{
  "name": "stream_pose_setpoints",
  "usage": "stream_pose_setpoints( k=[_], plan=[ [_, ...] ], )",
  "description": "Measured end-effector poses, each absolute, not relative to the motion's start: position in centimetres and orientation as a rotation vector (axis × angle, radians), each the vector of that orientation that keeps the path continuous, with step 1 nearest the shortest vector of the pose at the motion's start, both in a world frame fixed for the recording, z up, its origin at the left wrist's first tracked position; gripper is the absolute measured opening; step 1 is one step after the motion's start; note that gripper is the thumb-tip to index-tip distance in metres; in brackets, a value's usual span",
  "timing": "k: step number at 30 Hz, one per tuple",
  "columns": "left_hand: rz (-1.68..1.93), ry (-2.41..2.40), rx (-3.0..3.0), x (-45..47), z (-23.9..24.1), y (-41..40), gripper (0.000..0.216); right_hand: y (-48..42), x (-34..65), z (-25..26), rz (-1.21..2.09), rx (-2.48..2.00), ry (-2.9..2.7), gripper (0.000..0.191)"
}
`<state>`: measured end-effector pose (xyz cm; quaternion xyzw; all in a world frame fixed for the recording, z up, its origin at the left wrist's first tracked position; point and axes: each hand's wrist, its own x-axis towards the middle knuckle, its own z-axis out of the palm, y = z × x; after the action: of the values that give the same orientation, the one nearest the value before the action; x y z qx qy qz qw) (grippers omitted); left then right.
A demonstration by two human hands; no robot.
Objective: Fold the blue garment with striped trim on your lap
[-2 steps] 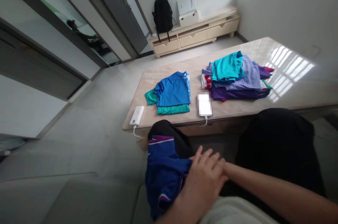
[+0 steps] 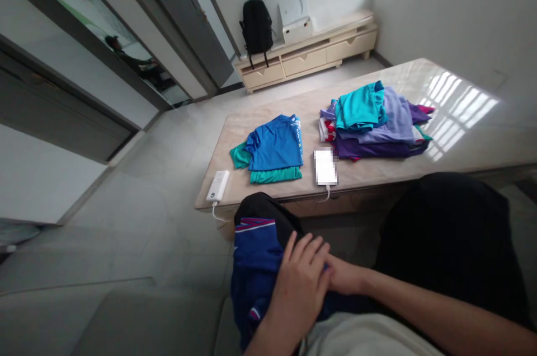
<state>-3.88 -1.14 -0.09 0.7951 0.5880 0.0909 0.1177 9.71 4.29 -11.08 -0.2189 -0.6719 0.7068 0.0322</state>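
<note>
The left hand point(image 2: 300, 277) is lying flat, fingers spread and loose, on a dark blue garment point(image 2: 258, 272) that is draped over the person's left knee, just in front of the near edge of the table point(image 2: 461, 137). It is pressing on the cloth, not pinching it. The right hand point(image 2: 344, 276) is tucking in from the right, touching the left hand's fingers; most of it is hiding behind them, so I cannot tell whether it is gripping the cloth or only resting there.

The garment is running lengthwise away from the body, its striped hem pointing toward the table and its other end hanging down toward the floor. Most of it is lying to the left of both hands, so the left hand is the nearer one.

On the table, beyond the knee, a folded blue shirt point(image 2: 274, 146) is resting on a green one, with a phone point(image 2: 325, 167) just to its right and a heap of clothes point(image 2: 373, 121) farther right.
</note>
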Motion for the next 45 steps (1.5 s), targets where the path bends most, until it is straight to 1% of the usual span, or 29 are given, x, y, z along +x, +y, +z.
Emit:
stream_pose_setpoints(
  k=[2, 4, 7, 9, 11, 14, 16, 18, 22, 26, 28, 31, 33, 36, 39, 41, 45],
  plan=[
    [0.204, 1.911, 2.307, -7.1, 0.1, -2.2, 0.041, 3.0, 10.1, -11.6, 2.210, -0.797, -1.922, 0.041],
    [0.122, 2.007, 2.319, -9.3, 0.2, -3.1, 0.042, 2.5, 10.4, -11.6, 2.311, -0.839, -1.689, 0.050],
    [0.059, 2.007, 2.332, -10.3, 0.4, -4.2, 0.045, 2.9, 11.3, -11.2, 2.346, -0.849, -1.415, 0.050],
    [0.060, 1.917, 2.322, -10.0, 0.4, -4.5, 0.048, 3.9, 12.4, -10.7, 2.193, -0.925, -1.523, 0.047],
    [0.104, 1.819, 2.272, -9.4, 0.3, -4.6, 0.046, 5.9, 13.8, -10.0, 1.950, -1.059, -1.790, 0.047],
    [0.265, 1.771, 2.194, -8.9, -0.3, -4.7, 0.028, 11.1, 15.6, -8.3, 1.550, -1.238, -2.095, 0.046],
    [0.397, 1.779, 2.200, -9.0, -0.9, -4.9, 0.021, 15.9, 16.1, -7.2, 1.409, -1.236, -2.097, 0.042],
    [0.503, 1.795, 2.226, -9.3, -1.4, -5.4, 0.021, 20.9, 15.9, -6.7, 1.407, -1.216, -2.059, 0.042],
    [0.633, 1.868, 2.275, -10.2, -2.3, -6.8, 0.022, 28.0, 15.1, -7.7, 1.550, -1.128, -1.970, 0.054],
    [0.620, 1.953, 2.397, -11.7, -4.0, -8.8, 0.032, 30.4, 15.8, -9.7, 1.553, -1.059, -1.877, 0.072],
    [0.565, 1.918, 2.527, -13.4, -4.8, -9.5, 0.037, 30.8, 16.5, -10.5, 1.552, -1.012, -1.857, 0.075],
    [0.418, 1.741, 2.745, -17.2, -5.5, -9.4, 0.042, 30.9, 17.1, -11.5, 1.590, -0.950, -1.881, 0.071],
    [0.318, 1.706, 2.790, -20.0, -5.6, -8.3, 0.043, 30.9, 17.1, -12.1, 1.593, -0.933, -1.899, 0.067],
    [0.349, 1.778, 2.756, -22.6, -5.7, -6.0, 0.045, 31.1, 16.8, -13.0, 1.578, -0.935, -1.897, 0.063],
    [0.360, 1.789, 2.709, -22.9, -5.8, -4.2, 0.047, 31.2, 16.9, -13.6, 1.583, -0.931, -1.878, 0.060],
    [0.282, 1.723, 2.700, -22.5, -5.6, -3.4, 0.049, 31.2, 17.1, -13.7, 1.594, -0.922, -1.864, 0.058],
    [0.062, 1.374, 2.793, -22.5, -4.5, -0.8, 0.054, 31.0, 17.5, -13.3, 1.587, -0.924, -1.833, 0.053]
  ],
)
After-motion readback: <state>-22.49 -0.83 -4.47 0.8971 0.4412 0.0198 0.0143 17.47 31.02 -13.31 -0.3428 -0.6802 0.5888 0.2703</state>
